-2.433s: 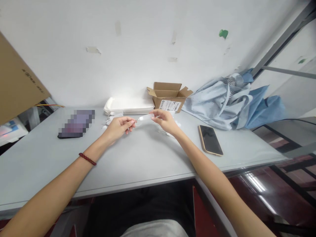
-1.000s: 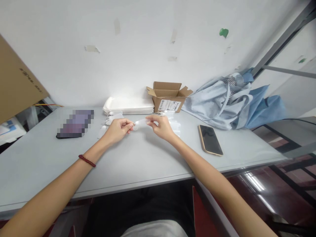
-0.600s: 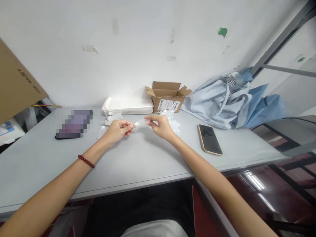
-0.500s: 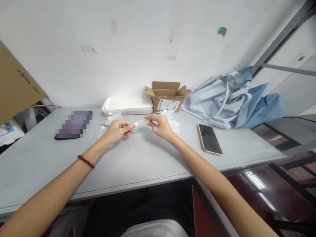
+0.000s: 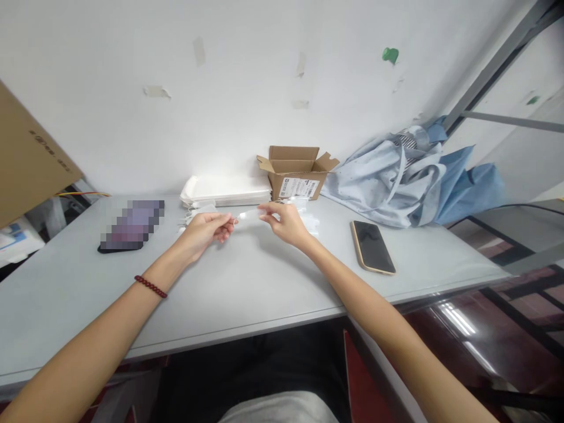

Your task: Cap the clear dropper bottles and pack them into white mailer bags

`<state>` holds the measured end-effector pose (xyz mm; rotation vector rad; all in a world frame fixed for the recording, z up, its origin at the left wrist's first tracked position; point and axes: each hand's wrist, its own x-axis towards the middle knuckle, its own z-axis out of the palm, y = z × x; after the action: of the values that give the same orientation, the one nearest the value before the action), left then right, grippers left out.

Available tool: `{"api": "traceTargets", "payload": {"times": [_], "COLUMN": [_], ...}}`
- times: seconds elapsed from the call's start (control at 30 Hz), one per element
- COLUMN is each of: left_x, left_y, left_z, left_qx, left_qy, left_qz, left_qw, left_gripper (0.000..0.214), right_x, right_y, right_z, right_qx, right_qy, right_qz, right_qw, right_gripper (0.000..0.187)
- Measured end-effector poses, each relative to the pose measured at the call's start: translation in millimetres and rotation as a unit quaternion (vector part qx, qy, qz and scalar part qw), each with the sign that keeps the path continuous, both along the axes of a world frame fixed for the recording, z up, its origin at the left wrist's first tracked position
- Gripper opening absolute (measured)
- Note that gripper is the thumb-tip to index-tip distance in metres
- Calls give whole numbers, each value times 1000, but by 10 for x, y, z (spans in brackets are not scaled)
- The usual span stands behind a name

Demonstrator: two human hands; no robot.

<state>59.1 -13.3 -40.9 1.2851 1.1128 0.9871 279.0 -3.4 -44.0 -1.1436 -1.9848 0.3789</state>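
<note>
Above the grey table (image 5: 247,288), both my hands hold one small clear plastic packet (image 5: 249,215) between them. My left hand (image 5: 203,229) pinches its left end, a red bead bracelet (image 5: 150,286) on that wrist. My right hand (image 5: 284,221) pinches its right end with thumb and fingers. What is inside the packet is too small to make out. More small white and clear packets (image 5: 308,218) lie on the table just behind my right hand, and a few white pieces (image 5: 194,211) lie behind my left hand.
An open cardboard box (image 5: 296,171) and a stack of white trays (image 5: 224,190) stand by the wall. A phone (image 5: 372,247) lies face up at right, a dark blurred device (image 5: 130,226) at left. Blue cloth (image 5: 409,176) is heaped at back right. A large carton (image 5: 26,158) leans at far left.
My hands have stayed together on the packet; it was stretched out straight, then slackened into a loop, and now is pulled straight again. The view has shifted slightly.
</note>
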Motion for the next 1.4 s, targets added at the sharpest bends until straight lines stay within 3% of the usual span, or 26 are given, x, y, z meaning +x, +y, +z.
{"api": "traceTargets", "payload": {"times": [0.2,0.33,0.43,0.63,0.77,0.97,1.17,1.4], "left_x": [-29,-207,-444,-831,-814,-762,-823,-670], "left_y": [16,95,189,381,440,470,509,435], "left_z": [40,152,208,97,-15,-73,-140,-118], "left_qx": [55,114,118,70,55,72,141,281], "left_qy": [63,107,135,185,179,191,328,428], "left_qz": [13,105,173,203,231,251,280,214], "left_qw": [996,982,968,959,955,946,891,832], "left_gripper": [22,19,19,15,14,18,19,43], "right_x": [-18,41,164,477,629,737,755,788], "right_y": [-20,39,157,365,426,486,501,545], "right_z": [-11,-18,-36,-57,-80,-132,-158,-204], "right_qx": [11,5,26,5,-4,-31,-52,-62], "right_qy": [-5,-37,-73,-178,-213,-218,-225,-220], "right_qz": [20,48,-4,-130,-185,-199,-195,-203], "right_qw": [1000,998,997,975,959,955,953,952], "right_gripper": [18,17,16,26,30,33,32,35]}}
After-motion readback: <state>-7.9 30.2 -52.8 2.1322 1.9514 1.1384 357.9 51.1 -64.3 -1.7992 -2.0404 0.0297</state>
